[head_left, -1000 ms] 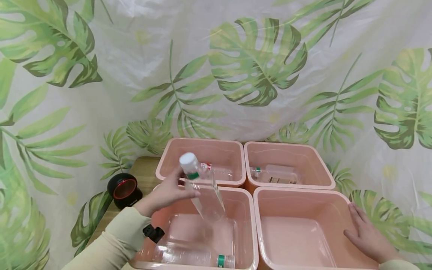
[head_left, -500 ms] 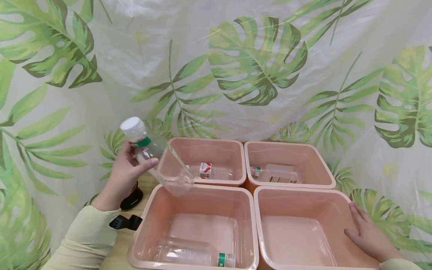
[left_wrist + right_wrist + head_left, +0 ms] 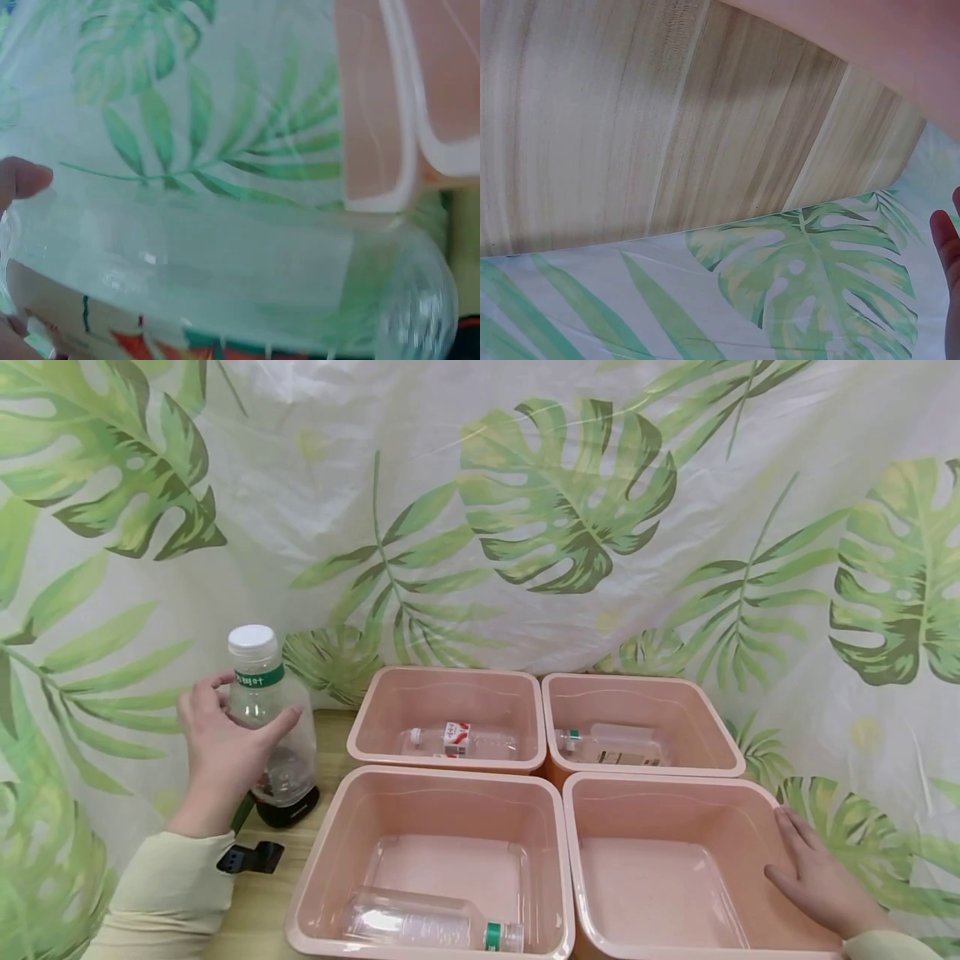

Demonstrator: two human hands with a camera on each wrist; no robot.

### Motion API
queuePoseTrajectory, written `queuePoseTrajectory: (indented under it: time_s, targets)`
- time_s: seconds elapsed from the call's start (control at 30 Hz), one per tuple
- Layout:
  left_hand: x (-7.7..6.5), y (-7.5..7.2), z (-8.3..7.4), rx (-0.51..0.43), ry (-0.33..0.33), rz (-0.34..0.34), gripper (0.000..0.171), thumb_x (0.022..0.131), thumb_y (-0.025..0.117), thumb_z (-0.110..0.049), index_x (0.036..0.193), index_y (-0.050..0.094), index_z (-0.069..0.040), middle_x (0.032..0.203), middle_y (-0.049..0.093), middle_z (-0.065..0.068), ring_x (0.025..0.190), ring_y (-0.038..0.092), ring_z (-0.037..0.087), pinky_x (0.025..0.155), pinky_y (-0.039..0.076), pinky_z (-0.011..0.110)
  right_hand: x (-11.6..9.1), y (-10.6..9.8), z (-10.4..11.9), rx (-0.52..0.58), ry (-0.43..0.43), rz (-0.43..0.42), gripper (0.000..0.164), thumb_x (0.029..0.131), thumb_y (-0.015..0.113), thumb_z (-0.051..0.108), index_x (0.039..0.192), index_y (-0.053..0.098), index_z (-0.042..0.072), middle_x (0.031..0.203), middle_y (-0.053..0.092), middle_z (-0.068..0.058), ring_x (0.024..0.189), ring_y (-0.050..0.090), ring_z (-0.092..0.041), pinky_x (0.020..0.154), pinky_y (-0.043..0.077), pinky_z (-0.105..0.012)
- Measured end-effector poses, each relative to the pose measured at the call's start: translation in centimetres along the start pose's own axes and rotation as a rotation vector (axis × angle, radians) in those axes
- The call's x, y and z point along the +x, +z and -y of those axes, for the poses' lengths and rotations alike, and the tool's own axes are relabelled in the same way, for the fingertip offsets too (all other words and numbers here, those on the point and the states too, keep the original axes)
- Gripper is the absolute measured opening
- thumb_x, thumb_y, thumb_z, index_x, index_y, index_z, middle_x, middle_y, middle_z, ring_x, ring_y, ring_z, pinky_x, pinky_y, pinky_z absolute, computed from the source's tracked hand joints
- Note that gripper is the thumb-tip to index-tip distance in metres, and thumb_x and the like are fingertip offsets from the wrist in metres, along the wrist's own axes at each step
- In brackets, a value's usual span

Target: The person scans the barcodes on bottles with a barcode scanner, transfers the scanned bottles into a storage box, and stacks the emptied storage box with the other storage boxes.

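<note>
My left hand (image 3: 225, 752) grips a clear plastic bottle (image 3: 294, 752), upright at the left, with a white cap and a green neck band. The bottle's body (image 3: 225, 262) lies across the left wrist view, showing part of a red and green label; a fingertip (image 3: 30, 178) is at its left end. Behind the bottle's base in the head view, a black rounded device (image 3: 288, 810) is partly hidden. My right hand (image 3: 817, 881) rests on the right rim of the front right pink bin (image 3: 675, 782), fingers extended and thumb over the inside.
Another clear bottle (image 3: 412, 920) lies in the front left bin (image 3: 450, 778). One with a red and white label (image 3: 457, 737) lies in the back left bin (image 3: 457, 675); another bottle (image 3: 622, 743) lies in the back right bin (image 3: 622, 682). A leaf-print sheet (image 3: 570, 627) hangs behind the wooden table (image 3: 262, 910).
My left hand has carried the bottle from above the front left bin leftward, past its rim, and turned it from tilted to upright. My right hand stays on the bin rim.
</note>
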State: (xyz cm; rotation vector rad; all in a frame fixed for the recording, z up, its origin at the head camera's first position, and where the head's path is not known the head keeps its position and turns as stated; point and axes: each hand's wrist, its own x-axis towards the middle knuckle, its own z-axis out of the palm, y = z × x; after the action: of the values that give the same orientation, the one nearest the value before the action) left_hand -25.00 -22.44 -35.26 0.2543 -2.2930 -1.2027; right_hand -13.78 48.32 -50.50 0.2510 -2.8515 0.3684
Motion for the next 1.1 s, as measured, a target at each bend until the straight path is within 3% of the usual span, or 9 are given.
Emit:
queuePoseTrajectory:
  time_s: [0.17, 0.67, 0.93, 1.1]
  targets:
    - [-0.4, 0.6, 2.4, 0.051, 0.01, -0.047, 0.084, 0.08, 0.087, -0.028, 0.143, 0.039, 0.002, 0.134, 0.028, 0.028, 0.125, 0.025, 0.039, 0.098, 0.03, 0.054, -0.1, 0.0, 0.0, 0.001, 0.003, 0.009, 0.089, 0.087, 0.072, 0.013, 0.154, 0.021, -0.017, 0.151, 0.03, -0.039, 0.116, 0.049, -0.064, 0.085, 0.047, -0.071]
    - [-1.9, 2.2, 7.7, 0.155, -0.107, -0.065, 0.088, 0.082, 0.085, -0.035, 0.143, 0.036, 0.004, 0.136, 0.027, 0.036, 0.128, 0.023, 0.05, 0.101, 0.025, 0.064, -0.1, 0.0, 0.0, 0.01, 0.011, 0.023, 0.09, 0.09, 0.07, 0.013, 0.156, 0.016, -0.015, 0.154, 0.027, -0.039, 0.118, 0.046, -0.065, 0.086, 0.045, -0.073]
    - [-2.2, 2.9, 9.3, 0.132, -0.164, -0.137, 0.087, 0.081, 0.086, -0.033, 0.14, 0.034, 0.004, 0.135, 0.027, 0.034, 0.127, 0.025, 0.05, 0.099, 0.025, 0.066, -0.1, 0.0, 0.1, 0.013, 0.013, 0.027, 0.089, 0.091, 0.069, 0.014, 0.156, 0.016, -0.015, 0.153, 0.027, -0.039, 0.123, 0.042, -0.066, 0.087, 0.044, -0.073]
    - [-2.3, 3.1, 9.8, 0.073, -0.271, -0.161, 0.088, 0.084, 0.084, -0.038, 0.141, 0.03, 0.002, 0.139, 0.023, 0.033, 0.131, 0.022, 0.047, 0.101, 0.03, 0.064, 0.0, -0.1, 0.1, 0.018, 0.02, 0.039, 0.088, 0.092, 0.068, 0.014, 0.156, 0.017, -0.015, 0.153, 0.026, -0.039, 0.13, 0.036, -0.065, 0.089, 0.043, -0.074]
